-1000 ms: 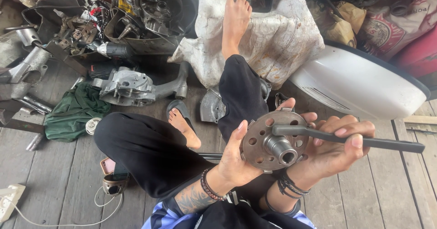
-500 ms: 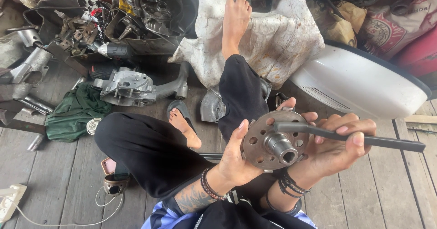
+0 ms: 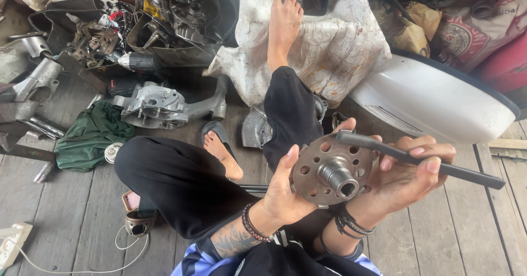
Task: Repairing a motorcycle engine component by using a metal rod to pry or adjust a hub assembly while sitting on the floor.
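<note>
I sit on a plank floor with a round rusty metal hub held over my lap; it has several holes around its disc and a shiny tube at the centre. My left hand grips the hub's left edge, thumb on the face. My right hand supports the hub's right side and holds a long dark metal rod that lies across the hub's top edge and sticks out to the right.
An engine casing, a green cloth, metal tubes and a heap of parts lie at left and behind. A white body panel sits at right, a stained cloth under my outstretched foot.
The hub and both hands have shifted very slightly; grip and rod position look the same.
</note>
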